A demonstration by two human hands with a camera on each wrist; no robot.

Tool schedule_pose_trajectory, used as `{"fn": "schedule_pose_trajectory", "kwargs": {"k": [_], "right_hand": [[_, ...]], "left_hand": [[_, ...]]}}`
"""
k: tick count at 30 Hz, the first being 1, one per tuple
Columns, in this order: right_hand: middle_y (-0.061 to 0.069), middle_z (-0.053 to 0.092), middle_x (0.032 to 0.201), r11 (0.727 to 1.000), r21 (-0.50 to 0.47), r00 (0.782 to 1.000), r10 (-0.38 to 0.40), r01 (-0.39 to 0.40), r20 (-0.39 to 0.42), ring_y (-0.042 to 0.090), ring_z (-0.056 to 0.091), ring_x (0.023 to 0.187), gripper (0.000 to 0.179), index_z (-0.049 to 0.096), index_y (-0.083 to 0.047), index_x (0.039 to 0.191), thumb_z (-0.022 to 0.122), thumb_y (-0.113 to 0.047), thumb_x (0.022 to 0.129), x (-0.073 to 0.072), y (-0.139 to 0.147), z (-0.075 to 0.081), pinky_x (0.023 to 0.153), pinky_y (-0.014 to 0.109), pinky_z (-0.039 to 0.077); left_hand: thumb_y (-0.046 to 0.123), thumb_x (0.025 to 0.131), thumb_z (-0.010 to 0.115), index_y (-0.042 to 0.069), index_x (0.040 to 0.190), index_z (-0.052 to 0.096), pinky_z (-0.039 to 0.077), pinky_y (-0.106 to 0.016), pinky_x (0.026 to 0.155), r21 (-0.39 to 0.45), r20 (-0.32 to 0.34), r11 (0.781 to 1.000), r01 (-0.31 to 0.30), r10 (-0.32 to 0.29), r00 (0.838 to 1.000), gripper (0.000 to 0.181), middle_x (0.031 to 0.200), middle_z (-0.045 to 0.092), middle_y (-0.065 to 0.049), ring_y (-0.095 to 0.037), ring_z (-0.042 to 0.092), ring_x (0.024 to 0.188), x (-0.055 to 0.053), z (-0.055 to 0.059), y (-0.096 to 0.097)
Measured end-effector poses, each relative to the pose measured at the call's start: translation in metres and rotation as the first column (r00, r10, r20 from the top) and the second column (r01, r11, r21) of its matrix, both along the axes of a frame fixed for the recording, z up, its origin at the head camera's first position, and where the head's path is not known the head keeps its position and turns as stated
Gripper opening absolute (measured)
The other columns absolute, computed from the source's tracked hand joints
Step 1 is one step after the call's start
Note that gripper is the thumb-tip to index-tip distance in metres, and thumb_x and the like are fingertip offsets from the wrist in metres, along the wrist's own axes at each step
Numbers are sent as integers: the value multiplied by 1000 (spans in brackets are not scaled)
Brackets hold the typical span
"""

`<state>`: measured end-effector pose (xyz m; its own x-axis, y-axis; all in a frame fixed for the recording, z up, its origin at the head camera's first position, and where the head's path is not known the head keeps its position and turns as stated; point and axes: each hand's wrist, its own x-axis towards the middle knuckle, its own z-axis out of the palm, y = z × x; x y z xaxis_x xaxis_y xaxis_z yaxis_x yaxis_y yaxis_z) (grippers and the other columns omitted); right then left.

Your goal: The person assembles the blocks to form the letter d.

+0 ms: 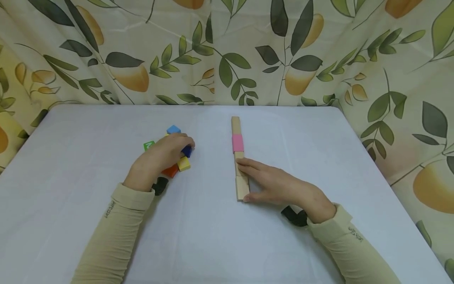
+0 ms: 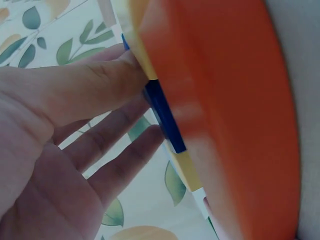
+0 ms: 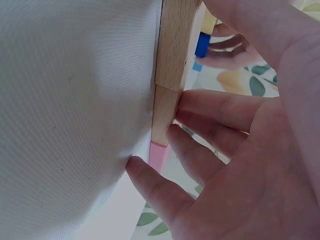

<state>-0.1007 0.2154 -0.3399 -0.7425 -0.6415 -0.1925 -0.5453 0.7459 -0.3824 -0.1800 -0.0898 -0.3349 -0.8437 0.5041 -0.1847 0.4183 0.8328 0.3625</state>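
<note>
My left hand (image 1: 161, 154) is at a group of coloured blocks on the left of the table. Its thumb and fingers pinch a dark blue block (image 2: 167, 120), partly hidden under the hand in the head view. Around it lie a yellow block (image 1: 184, 164), an orange-red block (image 1: 171, 171), a light blue block (image 1: 173, 129) and a green-edged block (image 1: 148, 145). My right hand (image 1: 271, 183) rests beside a straight row of plain wooden blocks (image 1: 242, 188), its extended fingers touching the row's side. A pink block (image 1: 237, 143) sits within that row.
A white cloth (image 1: 209, 236) covers the table, whose far edge lies beyond the blocks. Behind and to the right hangs a leaf-and-fruit patterned curtain (image 1: 241, 39). Black straps (image 1: 295, 217) show at both wrists.
</note>
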Motion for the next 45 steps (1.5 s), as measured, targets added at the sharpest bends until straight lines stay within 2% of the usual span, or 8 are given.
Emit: {"fn": "schedule_pose_trajectory", "kwargs": {"k": [6,12,20,28,33,40,45], "right_hand": [[6,25,164,1000,-2,1000,-4,4,3,29,33,148,84,35,-5,153,73,-43,88,1,1,0,114,49,38],[7,26,164,1000,-7,1000,4,-4,-4,29,33,148,84,35,-3,152,73,-42,88,0,2,0,114,48,38],[7,26,163,1000,-15,1000,19,-19,-8,28,33,148,84,36,-3,152,73,-42,88,0,1,0,114,47,39],[8,27,163,1000,-7,1000,20,-20,-19,29,34,147,83,36,-2,151,73,-40,88,0,1,0,114,47,39],[9,29,162,1000,-11,999,17,-18,-27,30,35,146,82,38,-1,150,74,-39,88,0,3,0,113,48,40],[7,26,164,1000,7,1000,-2,2,-3,29,33,148,85,35,-3,152,74,-42,88,1,1,1,114,47,38],[8,25,164,1000,8,1000,-3,3,6,29,32,148,85,35,-3,152,74,-42,88,1,-1,2,115,48,38]], "left_hand": [[-4,93,62,3,132,57,48,-45,106,-15,3,1000,-11,11,1000,40,135,57,-16,-32,54,127,-3,-1,1],[-1,92,66,3,130,59,48,-47,104,-31,-18,999,-24,24,1000,39,134,57,-17,-34,55,126,-3,-1,-1],[3,94,64,7,133,58,48,-45,106,-51,61,998,-48,51,997,40,135,56,-12,-29,53,125,-8,2,12],[-2,92,65,2,128,61,47,-43,106,-18,35,1000,0,0,999,37,131,61,-15,-28,56,121,-12,6,22],[3,92,67,3,129,62,46,-44,107,0,55,1000,-9,9,998,37,131,62,-15,-28,56,121,-15,7,28],[9,93,68,5,131,61,46,-44,108,-36,68,999,-16,18,998,40,133,62,-14,-27,57,120,-19,6,33],[12,93,69,4,131,60,48,-42,106,-57,28,998,20,-18,999,40,130,63,-13,-27,58,119,-18,6,36]]}}
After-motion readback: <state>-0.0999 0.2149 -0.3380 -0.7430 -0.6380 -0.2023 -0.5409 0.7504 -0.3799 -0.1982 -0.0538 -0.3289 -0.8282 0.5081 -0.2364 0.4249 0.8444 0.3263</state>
